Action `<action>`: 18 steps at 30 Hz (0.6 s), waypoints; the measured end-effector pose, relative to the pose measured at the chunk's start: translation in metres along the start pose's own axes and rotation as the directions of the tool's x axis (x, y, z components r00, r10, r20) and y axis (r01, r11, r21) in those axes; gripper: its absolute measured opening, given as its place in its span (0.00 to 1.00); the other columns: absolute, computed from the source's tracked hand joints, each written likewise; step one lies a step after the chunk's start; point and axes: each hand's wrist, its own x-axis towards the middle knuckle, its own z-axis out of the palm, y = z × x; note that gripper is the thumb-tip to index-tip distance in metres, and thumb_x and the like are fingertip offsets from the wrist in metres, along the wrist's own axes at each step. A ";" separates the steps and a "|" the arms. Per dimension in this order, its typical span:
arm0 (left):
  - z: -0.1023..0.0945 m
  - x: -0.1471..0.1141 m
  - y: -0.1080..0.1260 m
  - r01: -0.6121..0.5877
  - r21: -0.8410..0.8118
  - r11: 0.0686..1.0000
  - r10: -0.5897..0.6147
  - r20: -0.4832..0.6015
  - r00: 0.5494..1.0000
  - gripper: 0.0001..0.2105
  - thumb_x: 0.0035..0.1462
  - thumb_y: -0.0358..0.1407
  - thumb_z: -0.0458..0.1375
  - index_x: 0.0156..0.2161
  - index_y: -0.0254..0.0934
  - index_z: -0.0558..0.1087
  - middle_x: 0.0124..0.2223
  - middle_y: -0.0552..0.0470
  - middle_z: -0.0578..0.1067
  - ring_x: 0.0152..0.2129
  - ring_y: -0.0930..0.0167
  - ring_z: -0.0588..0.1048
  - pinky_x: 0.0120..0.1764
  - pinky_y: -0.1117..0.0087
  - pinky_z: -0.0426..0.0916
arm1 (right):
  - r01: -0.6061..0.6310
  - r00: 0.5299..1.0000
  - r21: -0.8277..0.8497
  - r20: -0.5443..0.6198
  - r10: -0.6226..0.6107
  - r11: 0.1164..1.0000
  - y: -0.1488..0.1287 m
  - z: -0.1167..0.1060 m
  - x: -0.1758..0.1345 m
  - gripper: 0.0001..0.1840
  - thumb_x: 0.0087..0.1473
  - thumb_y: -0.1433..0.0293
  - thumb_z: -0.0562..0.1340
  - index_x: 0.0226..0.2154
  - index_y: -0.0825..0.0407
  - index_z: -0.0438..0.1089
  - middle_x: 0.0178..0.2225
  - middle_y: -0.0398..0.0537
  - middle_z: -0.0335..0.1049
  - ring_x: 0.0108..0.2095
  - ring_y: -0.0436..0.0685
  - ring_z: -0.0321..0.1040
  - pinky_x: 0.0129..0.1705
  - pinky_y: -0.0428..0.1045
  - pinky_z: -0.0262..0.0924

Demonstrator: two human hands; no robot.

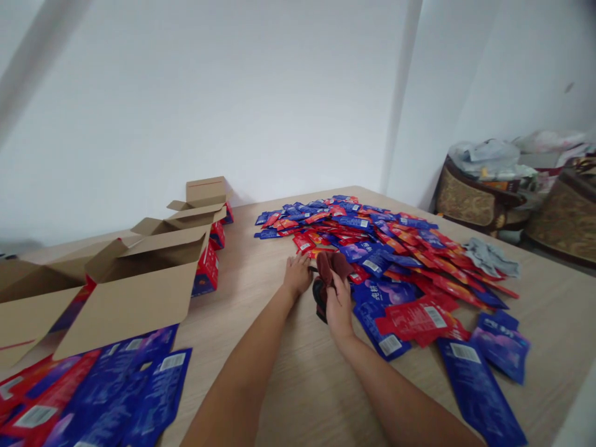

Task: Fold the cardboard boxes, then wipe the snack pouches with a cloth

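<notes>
My right hand is closed on a dark brown cloth, pinched between thumb and fingers just above the table. A black curved band hangs beside the cloth; whether it belongs to it I cannot tell. My left hand lies palm down on the table, fingers stretched forward, close to the cloth and at the edge of some red packets. Beyond and to the right of both hands spreads a large heap of red and blue foil packets.
Open cardboard boxes with red and blue sides line the table's left. More packets lie front left, and loose blue packets front right. A grey cloth rests on the heap's right edge. Patterned chairs stand beyond the table.
</notes>
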 end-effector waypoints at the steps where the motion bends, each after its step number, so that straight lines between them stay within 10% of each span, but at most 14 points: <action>1: -0.001 -0.008 0.000 -0.008 0.019 1.000 0.008 -0.015 1.000 0.22 0.60 0.35 0.42 0.59 0.38 0.57 0.62 0.45 0.57 0.61 0.62 0.48 0.58 0.49 0.47 | -0.005 1.000 0.011 -0.006 0.005 1.000 0.000 0.000 0.001 0.28 0.53 0.74 0.42 0.57 0.51 0.57 0.56 0.52 0.55 0.57 0.57 0.49 0.55 0.53 0.48; 8: -0.016 -0.128 0.015 -0.059 0.181 0.982 0.069 -0.048 0.996 0.19 0.60 0.33 0.43 0.53 0.32 0.66 0.57 0.38 0.64 0.58 0.59 0.56 0.58 0.49 0.45 | 0.173 0.984 -0.114 0.067 -0.166 0.978 -0.019 -0.008 -0.012 0.28 0.54 0.75 0.45 0.57 0.46 0.56 0.54 0.51 0.56 0.55 0.60 0.49 0.54 0.56 0.47; 15: -0.022 -0.206 0.028 -0.037 0.140 0.990 0.028 0.060 0.998 0.19 0.55 0.31 0.48 0.51 0.28 0.68 0.51 0.33 0.68 0.53 0.56 0.62 0.54 0.53 0.55 | 0.594 0.703 -0.204 0.601 -0.380 0.778 -0.056 -0.008 -0.049 0.20 0.53 0.72 0.52 0.49 0.45 0.66 0.48 0.50 0.62 0.49 0.60 0.53 0.49 0.55 0.46; 18: -0.028 -0.207 0.027 -0.066 0.118 0.991 0.057 0.072 0.996 0.18 0.55 0.28 0.46 0.49 0.27 0.68 0.51 0.34 0.68 0.51 0.60 0.64 0.52 0.59 0.59 | 0.541 0.760 -0.347 0.591 -0.270 0.766 -0.047 -0.011 -0.035 0.19 0.54 0.72 0.51 0.47 0.47 0.67 0.48 0.51 0.63 0.49 0.60 0.53 0.48 0.55 0.46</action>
